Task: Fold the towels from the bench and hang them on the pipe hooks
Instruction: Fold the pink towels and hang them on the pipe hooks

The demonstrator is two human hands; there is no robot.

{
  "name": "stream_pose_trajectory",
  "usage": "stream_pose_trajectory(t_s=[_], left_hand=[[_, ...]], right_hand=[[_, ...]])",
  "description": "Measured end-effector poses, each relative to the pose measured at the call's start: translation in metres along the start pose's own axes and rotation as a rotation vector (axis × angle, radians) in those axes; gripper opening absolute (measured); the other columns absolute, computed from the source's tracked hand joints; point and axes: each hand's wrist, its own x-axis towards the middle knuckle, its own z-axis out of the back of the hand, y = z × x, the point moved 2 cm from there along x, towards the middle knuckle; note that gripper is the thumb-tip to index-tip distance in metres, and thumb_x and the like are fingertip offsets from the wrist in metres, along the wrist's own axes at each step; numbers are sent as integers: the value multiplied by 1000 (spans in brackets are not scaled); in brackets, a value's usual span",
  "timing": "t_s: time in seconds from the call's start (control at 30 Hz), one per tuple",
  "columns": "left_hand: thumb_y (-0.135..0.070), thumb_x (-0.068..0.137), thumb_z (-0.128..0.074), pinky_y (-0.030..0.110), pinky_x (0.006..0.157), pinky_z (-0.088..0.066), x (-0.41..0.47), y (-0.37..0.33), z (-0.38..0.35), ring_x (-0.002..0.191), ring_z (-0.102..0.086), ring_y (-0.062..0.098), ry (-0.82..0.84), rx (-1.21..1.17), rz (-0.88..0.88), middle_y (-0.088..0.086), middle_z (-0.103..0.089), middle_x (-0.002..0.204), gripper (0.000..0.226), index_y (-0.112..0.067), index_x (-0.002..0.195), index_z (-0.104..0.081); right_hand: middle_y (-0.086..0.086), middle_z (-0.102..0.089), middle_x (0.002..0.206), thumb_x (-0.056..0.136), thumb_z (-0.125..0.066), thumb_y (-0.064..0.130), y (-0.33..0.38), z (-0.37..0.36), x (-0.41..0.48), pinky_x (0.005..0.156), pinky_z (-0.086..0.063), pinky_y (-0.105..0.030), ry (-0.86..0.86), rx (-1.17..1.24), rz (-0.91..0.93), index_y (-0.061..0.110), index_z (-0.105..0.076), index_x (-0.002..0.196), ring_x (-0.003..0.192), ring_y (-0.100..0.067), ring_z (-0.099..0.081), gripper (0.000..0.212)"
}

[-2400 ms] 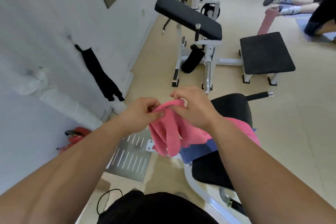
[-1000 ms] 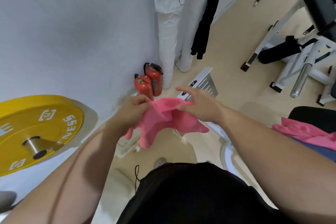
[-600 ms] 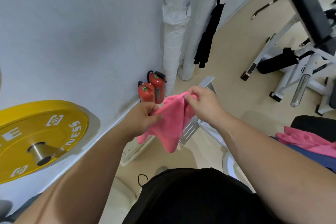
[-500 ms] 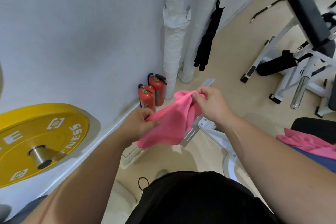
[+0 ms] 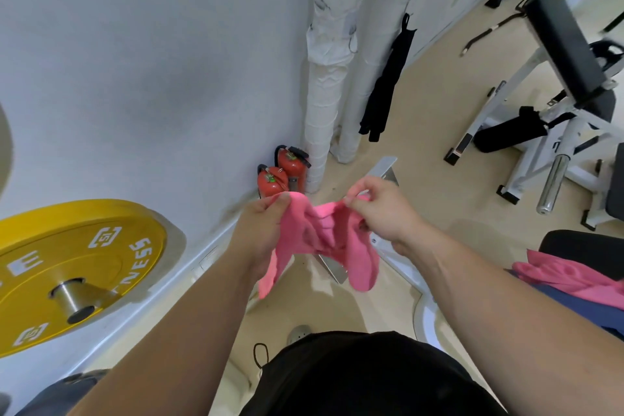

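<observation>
Folds of a crumpled pink cloth towel (image 5: 361,260) sag in mid-air between the left hand (image 5: 260,230) and right hand (image 5: 385,209), each pinching its top edge, before two red fire extinguishers (image 5: 283,169), white wrapped pipes (image 5: 324,78) and a hanging black garment (image 5: 388,78), while more pink towels (image 5: 567,277) lie on the black padded desk (image 5: 587,245) at right.

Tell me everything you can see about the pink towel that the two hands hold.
The pink towel is soft, fleecy-looking cloth, bunched and creased, not folded flat. The left hand grips its left top edge; the right hand pinches the right top edge. Two loose ends hang down freely in the air.
</observation>
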Motion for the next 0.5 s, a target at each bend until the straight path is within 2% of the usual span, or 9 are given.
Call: stream_pose_trajectory(t_s=[0.07, 0.1, 0.17, 0.23, 0.3, 0.37, 0.43, 0.5], left_hand=[[-15, 103, -50, 19, 60, -51, -8, -7, -12, 76, -65, 16, 59, 19, -24, 12, -69, 84, 28, -10, 86, -72], [-16, 103, -51, 19, 64, -52, -11, -7, -17, 77, -67, 12, 93, 43, -40, 10, -72, 85, 30, -14, 86, -76], [-20, 104, -52, 25, 79, -54, -14, -6, -19, 84, -71, 7, 117, 76, -85, -2, -79, 89, 35, -30, 86, -79], [-20, 105, -51, 25, 87, -52, -18, -6, -17, 90, -71, 7, 112, 50, -92, -6, -79, 91, 30, -29, 98, -78], [-21, 105, -51, 19, 79, -54, -22, -6, -15, 88, -71, 7, 162, 2, -64, -3, -78, 91, 26, -14, 110, -76], [-19, 106, -50, 21, 71, -57, -27, -6, -13, 80, -71, 11, 214, -47, -41, 7, -77, 88, 29, -2, 110, -74], [-20, 104, -54, 34, 79, -59, -26, -6, -8, 81, -72, 21, 202, -9, -83, 17, -77, 92, 28, -5, 104, -77], [-21, 102, -59, 44, 88, -59, -24, -4, -3, 90, -73, 27, 183, 19, -110, 19, -77, 98, 23, -13, 100, -81]], right_hand=[[-6, -68, 63, 87, -67, 8, 14, -19, -16, 77, -57, -52, 137, 96, 22, 17, -70, 75, 68, -24, -64, 15], [-12, -73, 71, 85, -65, 6, 22, -27, -24, 84, -57, -53, 211, 163, 31, 15, -72, 76, 75, -25, -66, 15], [-12, -75, 85, 88, -58, -2, 34, -36, -35, 86, -54, -43, 348, 288, 27, 18, -75, 83, 84, -24, -65, 27], [-6, -75, 87, 94, -48, -9, 36, -38, -39, 85, -53, -36, 408, 313, 66, 21, -76, 88, 86, -22, -66, 41], [-12, -76, 89, 97, -52, -6, 31, -37, -35, 85, -56, -38, 355, 234, 125, 11, -74, 95, 84, -21, -69, 28], [-17, -75, 84, 96, -60, -1, 27, -35, -31, 79, -57, -41, 279, 165, 156, -1, -70, 99, 76, -21, -69, 11], [-9, -68, 70, 95, -66, 7, 27, -33, -27, 67, -53, -34, 231, 54, 210, 1, -72, 94, 65, -14, -62, 9], [3, -60, 62, 94, -70, 18, 30, -31, -25, 61, -43, -26, 197, -112, 290, 11, -75, 87, 59, -6, -51, 11]])
